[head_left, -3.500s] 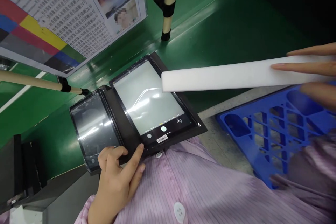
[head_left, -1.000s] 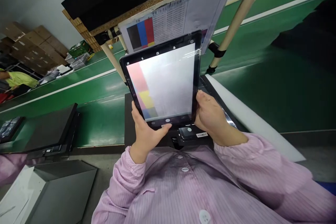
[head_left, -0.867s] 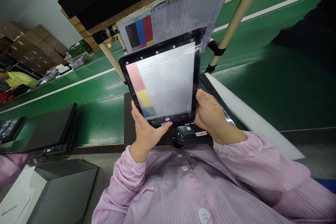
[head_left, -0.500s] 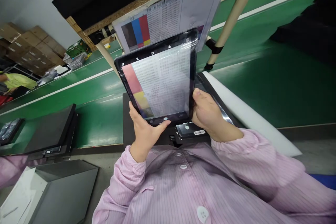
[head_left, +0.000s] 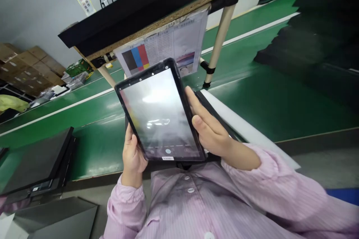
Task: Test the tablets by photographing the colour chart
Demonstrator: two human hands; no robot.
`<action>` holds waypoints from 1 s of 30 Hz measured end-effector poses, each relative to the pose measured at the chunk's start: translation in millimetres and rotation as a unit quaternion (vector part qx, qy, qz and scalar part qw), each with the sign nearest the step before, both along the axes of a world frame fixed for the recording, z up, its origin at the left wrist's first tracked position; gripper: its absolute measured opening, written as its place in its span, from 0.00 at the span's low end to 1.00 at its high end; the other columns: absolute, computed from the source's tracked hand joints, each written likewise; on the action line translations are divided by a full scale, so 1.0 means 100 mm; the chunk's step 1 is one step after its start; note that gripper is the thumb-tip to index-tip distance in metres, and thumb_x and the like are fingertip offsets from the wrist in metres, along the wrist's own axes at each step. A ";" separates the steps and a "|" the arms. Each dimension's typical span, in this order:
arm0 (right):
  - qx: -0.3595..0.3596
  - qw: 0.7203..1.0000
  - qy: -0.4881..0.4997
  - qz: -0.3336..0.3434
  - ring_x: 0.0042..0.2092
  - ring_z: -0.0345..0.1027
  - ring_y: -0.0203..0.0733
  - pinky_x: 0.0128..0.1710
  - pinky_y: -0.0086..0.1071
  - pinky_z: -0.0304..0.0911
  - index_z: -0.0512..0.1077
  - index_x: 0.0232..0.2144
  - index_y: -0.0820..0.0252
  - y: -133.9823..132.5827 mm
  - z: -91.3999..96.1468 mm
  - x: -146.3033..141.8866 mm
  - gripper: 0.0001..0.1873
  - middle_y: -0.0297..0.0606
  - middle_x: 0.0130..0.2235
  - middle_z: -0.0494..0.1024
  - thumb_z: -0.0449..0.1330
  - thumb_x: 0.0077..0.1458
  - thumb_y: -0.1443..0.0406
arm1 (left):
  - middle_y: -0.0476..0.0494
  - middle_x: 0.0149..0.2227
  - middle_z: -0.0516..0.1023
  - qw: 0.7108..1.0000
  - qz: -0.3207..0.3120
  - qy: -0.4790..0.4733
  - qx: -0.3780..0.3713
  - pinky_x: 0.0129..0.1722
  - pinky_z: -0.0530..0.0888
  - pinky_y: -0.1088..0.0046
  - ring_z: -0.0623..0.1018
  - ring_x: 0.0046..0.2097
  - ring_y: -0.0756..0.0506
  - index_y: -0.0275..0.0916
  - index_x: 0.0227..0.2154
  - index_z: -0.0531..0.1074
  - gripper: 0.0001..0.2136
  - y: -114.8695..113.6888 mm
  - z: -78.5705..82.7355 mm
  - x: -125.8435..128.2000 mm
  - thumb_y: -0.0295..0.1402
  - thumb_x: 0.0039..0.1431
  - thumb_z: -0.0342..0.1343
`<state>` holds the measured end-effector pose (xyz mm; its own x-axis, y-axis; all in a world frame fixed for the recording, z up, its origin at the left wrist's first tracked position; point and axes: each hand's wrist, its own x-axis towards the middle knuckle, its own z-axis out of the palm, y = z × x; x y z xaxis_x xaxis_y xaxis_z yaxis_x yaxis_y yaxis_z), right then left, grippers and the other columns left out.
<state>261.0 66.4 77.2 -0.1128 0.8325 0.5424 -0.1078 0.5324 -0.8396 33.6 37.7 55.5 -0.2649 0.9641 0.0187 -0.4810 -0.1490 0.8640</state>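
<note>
I hold a black tablet up in front of my chest with both hands. Its lit screen shows a pale grey camera view with a round button at the bottom. My left hand grips its lower left edge, fingers behind and thumb along the frame. My right hand holds the right edge, thumb resting beside the screen. Behind the tablet hangs a printed test chart with black, blue and red blocks and small text. A black tray lies under the tablet, mostly hidden.
A white foam strip lies on the green conveyor belt to the right. Black trays are stacked at the left. A shelf on cream posts stands above the belt. Cardboard boxes sit far left.
The tablet has tilted back and come lower; its screen lost the colour-chart image and turned grey. My right thumb moved up along the right edge. My view swung upward.
</note>
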 end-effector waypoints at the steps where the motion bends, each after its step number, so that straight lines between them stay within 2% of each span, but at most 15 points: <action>1: 0.027 0.999 -0.031 -0.003 0.73 0.39 0.46 0.74 0.44 0.38 0.48 0.72 0.47 0.02 0.08 0.02 0.33 0.26 0.72 0.46 0.48 0.71 0.51 | 0.52 0.57 0.79 1.000 -0.007 -0.013 -0.002 0.54 0.76 0.71 0.79 0.55 0.47 0.56 0.53 0.76 0.21 -0.01 0.00 0.01 0.39 0.56 0.68; 4: 0.057 0.993 -0.102 -0.009 0.73 0.38 0.50 0.73 0.45 0.39 0.43 0.73 0.53 0.11 0.25 0.06 0.36 0.30 0.73 0.45 0.46 0.70 0.49 | 0.50 0.59 0.78 0.999 -0.023 -0.031 0.001 0.55 0.76 0.68 0.79 0.55 0.46 0.56 0.55 0.75 0.21 -0.06 -0.04 0.03 0.39 0.59 0.66; 7: 0.072 0.988 -0.131 -0.023 0.73 0.39 0.50 0.73 0.46 0.43 0.41 0.74 0.54 0.20 0.28 0.08 0.39 0.32 0.73 0.43 0.46 0.69 0.46 | 0.50 0.58 0.78 0.999 -0.026 -0.040 -0.009 0.54 0.77 0.67 0.80 0.54 0.46 0.56 0.55 0.76 0.21 -0.10 -0.09 0.02 0.39 0.58 0.67; 9: 0.070 0.988 -0.134 -0.035 0.73 0.42 0.51 0.72 0.46 0.45 0.41 0.74 0.54 0.21 0.25 0.07 0.40 0.33 0.73 0.45 0.47 0.69 0.46 | 0.48 0.58 0.78 0.999 -0.023 -0.040 -0.021 0.53 0.78 0.67 0.81 0.53 0.45 0.56 0.55 0.76 0.22 -0.12 -0.12 0.03 0.39 0.57 0.68; 12: 0.032 0.990 -0.129 -0.047 0.71 0.49 0.54 0.70 0.48 0.51 0.45 0.73 0.55 0.17 0.16 0.06 0.42 0.37 0.71 0.53 0.50 0.67 0.45 | 0.45 0.59 0.78 0.999 -0.009 -0.032 -0.041 0.53 0.77 0.67 0.80 0.54 0.45 0.54 0.56 0.75 0.23 -0.19 -0.16 0.07 0.39 0.57 0.68; 15: 0.007 0.987 -0.157 -0.030 0.68 0.56 0.55 0.67 0.48 0.57 0.45 0.73 0.56 0.16 0.08 0.05 0.43 0.39 0.70 0.56 0.50 0.66 0.43 | 0.46 0.58 0.78 0.998 0.017 -0.025 -0.056 0.54 0.77 0.69 0.80 0.54 0.45 0.53 0.55 0.76 0.22 -0.29 -0.15 0.08 0.39 0.56 0.68; 18: 0.003 0.984 -0.177 0.000 0.66 0.60 0.53 0.66 0.48 0.59 0.35 0.74 0.54 0.17 0.03 0.10 0.46 0.42 0.70 0.57 0.45 0.66 0.40 | 0.44 0.55 0.81 0.997 0.027 0.000 -0.073 0.52 0.77 0.71 0.82 0.51 0.46 0.50 0.54 0.77 0.21 -0.37 -0.05 -0.04 0.38 0.56 0.68; 21: -0.016 0.985 -0.168 -0.049 0.63 0.65 0.50 0.65 0.54 0.58 0.28 0.73 0.48 0.16 -0.02 0.27 0.46 0.44 0.68 0.61 0.42 0.65 0.37 | 0.41 0.53 0.81 0.992 0.032 0.037 -0.120 0.52 0.77 0.69 0.83 0.49 0.45 0.45 0.55 0.77 0.23 -0.38 0.05 -0.28 0.38 0.55 0.68; 22: -0.037 0.982 -0.168 -0.081 0.62 0.66 0.50 0.65 0.55 0.58 0.30 0.73 0.45 0.14 -0.05 0.36 0.45 0.44 0.67 0.62 0.42 0.65 0.37 | 0.40 0.53 0.81 0.988 0.038 0.050 -0.142 0.52 0.77 0.67 0.83 0.49 0.43 0.44 0.55 0.76 0.25 -0.36 0.05 -0.37 0.38 0.54 0.69; 24: -0.103 0.968 -0.176 -0.144 0.62 0.67 0.50 0.65 0.55 0.58 0.42 0.73 0.43 0.10 -0.11 0.54 0.42 0.42 0.66 0.65 0.44 0.65 0.38 | 0.38 0.53 0.81 0.978 0.052 0.081 -0.184 0.54 0.77 0.63 0.82 0.50 0.41 0.41 0.56 0.75 0.27 -0.30 0.00 -0.55 0.38 0.52 0.69; 27: -0.203 0.929 -0.207 -0.232 0.63 0.66 0.49 0.68 0.51 0.55 0.58 0.69 0.46 0.04 -0.25 0.80 0.35 0.38 0.62 0.71 0.48 0.65 0.43 | 0.33 0.55 0.79 0.957 0.062 0.163 -0.232 0.58 0.74 0.57 0.80 0.55 0.37 0.35 0.57 0.74 0.24 -0.19 -0.15 -0.73 0.37 0.57 0.62; 29: -0.240 0.901 -0.241 -0.268 0.63 0.65 0.50 0.69 0.50 0.53 0.63 0.67 0.50 0.04 -0.38 0.96 0.33 0.38 0.60 0.73 0.50 0.64 0.46 | 0.30 0.59 0.75 0.926 0.092 0.292 -0.220 0.63 0.69 0.54 0.76 0.60 0.37 0.33 0.57 0.73 0.22 -0.16 -0.21 -0.75 0.38 0.63 0.55; 30: -0.255 0.892 -0.251 -0.276 0.63 0.65 0.50 0.69 0.50 0.53 0.65 0.66 0.52 0.05 -0.46 1.03 0.33 0.38 0.60 0.73 0.51 0.64 0.48 | 0.28 0.62 0.72 0.896 0.124 0.382 -0.191 0.66 0.65 0.53 0.72 0.63 0.36 0.32 0.58 0.71 0.22 -0.17 -0.21 -0.72 0.38 0.65 0.52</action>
<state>363.6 71.2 30.7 0.2679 0.9607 0.0730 0.5109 -0.0774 -0.8561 -38.5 20.6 34.8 -0.5221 0.8523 -0.0321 0.2796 0.2067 0.9376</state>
